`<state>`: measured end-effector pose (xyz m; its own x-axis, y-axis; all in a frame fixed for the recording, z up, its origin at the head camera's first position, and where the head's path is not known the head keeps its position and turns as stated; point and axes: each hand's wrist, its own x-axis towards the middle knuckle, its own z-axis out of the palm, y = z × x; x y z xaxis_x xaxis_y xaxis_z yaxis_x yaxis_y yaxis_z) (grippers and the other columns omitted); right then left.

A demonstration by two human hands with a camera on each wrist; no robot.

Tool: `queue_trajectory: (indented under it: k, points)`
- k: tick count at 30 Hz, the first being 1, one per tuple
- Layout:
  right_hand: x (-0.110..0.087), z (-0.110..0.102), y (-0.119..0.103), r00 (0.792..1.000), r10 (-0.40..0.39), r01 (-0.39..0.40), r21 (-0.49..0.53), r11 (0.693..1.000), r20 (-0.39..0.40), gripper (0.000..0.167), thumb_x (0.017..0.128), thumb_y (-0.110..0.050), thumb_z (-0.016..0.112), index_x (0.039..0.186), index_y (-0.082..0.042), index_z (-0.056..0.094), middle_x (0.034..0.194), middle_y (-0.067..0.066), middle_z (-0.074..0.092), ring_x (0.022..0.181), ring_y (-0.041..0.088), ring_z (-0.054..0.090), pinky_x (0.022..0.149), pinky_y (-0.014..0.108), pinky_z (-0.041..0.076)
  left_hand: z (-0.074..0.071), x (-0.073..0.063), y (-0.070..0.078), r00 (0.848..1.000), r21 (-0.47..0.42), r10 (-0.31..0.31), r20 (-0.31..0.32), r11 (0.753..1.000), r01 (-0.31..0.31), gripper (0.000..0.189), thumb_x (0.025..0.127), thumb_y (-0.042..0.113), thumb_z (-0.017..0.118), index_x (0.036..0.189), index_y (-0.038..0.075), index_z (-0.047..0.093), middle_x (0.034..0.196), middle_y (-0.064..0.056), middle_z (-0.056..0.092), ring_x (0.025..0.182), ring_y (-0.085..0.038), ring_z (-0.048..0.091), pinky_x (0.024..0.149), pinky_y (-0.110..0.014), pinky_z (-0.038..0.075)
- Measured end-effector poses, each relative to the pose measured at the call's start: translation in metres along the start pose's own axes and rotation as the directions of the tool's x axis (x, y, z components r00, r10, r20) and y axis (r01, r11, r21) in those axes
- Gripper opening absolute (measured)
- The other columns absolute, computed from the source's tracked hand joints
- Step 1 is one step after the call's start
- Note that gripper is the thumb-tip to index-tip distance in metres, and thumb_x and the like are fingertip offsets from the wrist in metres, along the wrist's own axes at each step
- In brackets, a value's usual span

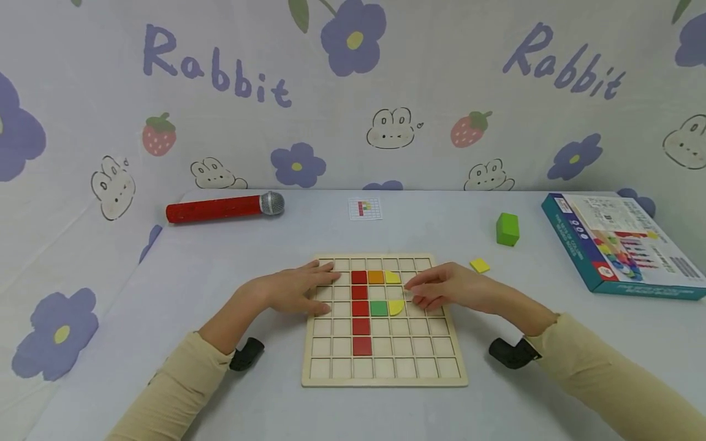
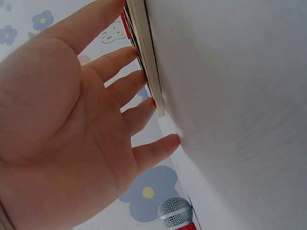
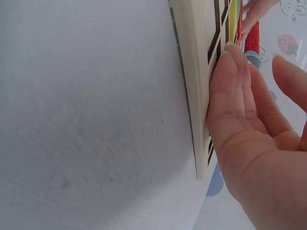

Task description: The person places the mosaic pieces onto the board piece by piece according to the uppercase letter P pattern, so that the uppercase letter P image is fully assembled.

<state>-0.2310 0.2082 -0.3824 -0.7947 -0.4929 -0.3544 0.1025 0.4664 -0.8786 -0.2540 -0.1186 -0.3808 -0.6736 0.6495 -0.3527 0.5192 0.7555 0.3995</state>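
A wooden grid board [image 1: 340,366] lies on the table before me. Five squares make a red tile column [image 1: 361,326] on it, with an orange tile [image 1: 375,277] beside the top one and a green tile [image 1: 378,308] beside the middle one. Two yellow pieces with a rounded side, an upper yellow piece [image 1: 393,278] and a lower yellow piece [image 1: 395,307], sit right of these. My left hand [image 1: 292,289] rests its spread fingers on the board's left edge. Over the right side, my right hand [image 1: 449,286] has its fingertips at the cells near the yellow pieces, thumb apart, holding nothing.
A loose yellow tile [image 1: 479,265] lies right of the board. Farther back are a green block [image 1: 507,229], a boxed set [image 1: 634,245], a small pattern card [image 1: 365,209] and a red microphone [image 1: 220,209]. A printed cloth hangs behind the table.
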Motion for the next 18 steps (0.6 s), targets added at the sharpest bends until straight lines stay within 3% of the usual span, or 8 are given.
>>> queue_trajectory:
  k: [7,14,18]
  points:
    - [-0.005,-0.013,0.004,1.0,0.029,-0.029,-0.018,0.999,-0.012,0.041,0.094,-0.021,0.061,0.128,0.001,0.057,0.11,0.011,0.065,0.096,0.022,0.063,0.086,0.032,0.051,0.0,0.0,0.001,1.0,-0.006,0.004,0.002,1.0,-0.004,0.07,0.093,0.04,0.06,0.152,0.019,0.028,0.158,-0.002,0.013,0.144,-0.025,0.003,0.111,-0.051,0.017]
    - [-0.012,-0.034,0.009,0.997,0.031,-0.035,-0.05,0.998,-0.076,0.051,0.091,-0.025,0.066,0.133,0.001,0.053,0.127,0.013,0.058,0.103,0.021,0.059,0.09,0.032,0.048,-0.001,-0.002,0.003,1.0,-0.005,0.025,0.003,1.0,-0.024,0.07,0.094,0.039,0.059,0.152,0.015,0.028,0.158,-0.006,0.015,0.144,-0.028,0.004,0.111,-0.051,0.016]
    - [-0.015,-0.048,0.012,0.992,0.025,-0.027,-0.015,1.0,-0.125,0.054,0.093,-0.026,0.063,0.136,0.003,0.049,0.133,0.017,0.053,0.113,0.022,0.056,0.093,0.032,0.047,-0.001,-0.002,0.002,1.0,0.0,0.017,0.0,1.0,-0.017,0.07,0.094,0.039,0.059,0.152,0.016,0.028,0.158,-0.005,0.015,0.144,-0.028,0.004,0.111,-0.052,0.016]
